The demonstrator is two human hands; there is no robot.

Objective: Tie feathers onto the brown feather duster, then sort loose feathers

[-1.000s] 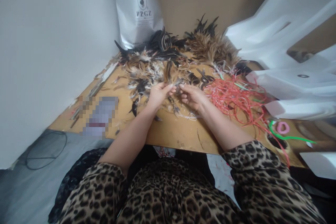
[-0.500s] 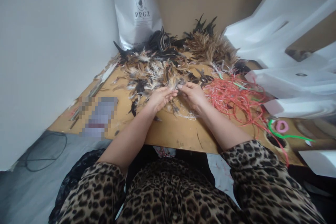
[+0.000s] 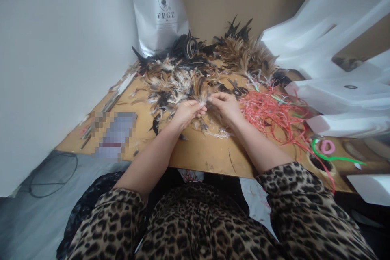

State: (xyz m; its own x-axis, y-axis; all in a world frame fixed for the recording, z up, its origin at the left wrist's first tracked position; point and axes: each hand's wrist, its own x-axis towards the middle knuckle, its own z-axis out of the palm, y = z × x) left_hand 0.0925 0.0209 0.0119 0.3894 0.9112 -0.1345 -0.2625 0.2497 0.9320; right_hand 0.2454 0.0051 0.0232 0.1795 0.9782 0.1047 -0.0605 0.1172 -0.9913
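My left hand [image 3: 187, 113] and my right hand [image 3: 225, 107] meet at the middle of a wooden table [image 3: 201, 152], fingertips nearly touching. Both pinch a small bunch of brown feathers [image 3: 201, 93] that rises from between the fingers. Just beyond them lies a wide heap of loose brown, white and black feathers [image 3: 173, 79]. A second bundle of brown, black-tipped feathers [image 3: 246, 55] lies further back on the right. A tangle of red strings [image 3: 272, 111] spreads right of my right hand.
A silver bag printed with a rabbit logo [image 3: 161, 12] stands against the back wall. Black scissors [image 3: 239, 88] lie among the feathers. White foam sheets [image 3: 341, 69] crowd the right side. A pink ring and green cord [image 3: 327, 148] lie at the table's right. A white wall borders the left.
Both hands have moved slightly away from me into the feather heap, and the small bunch between the fingers now stands more upright.
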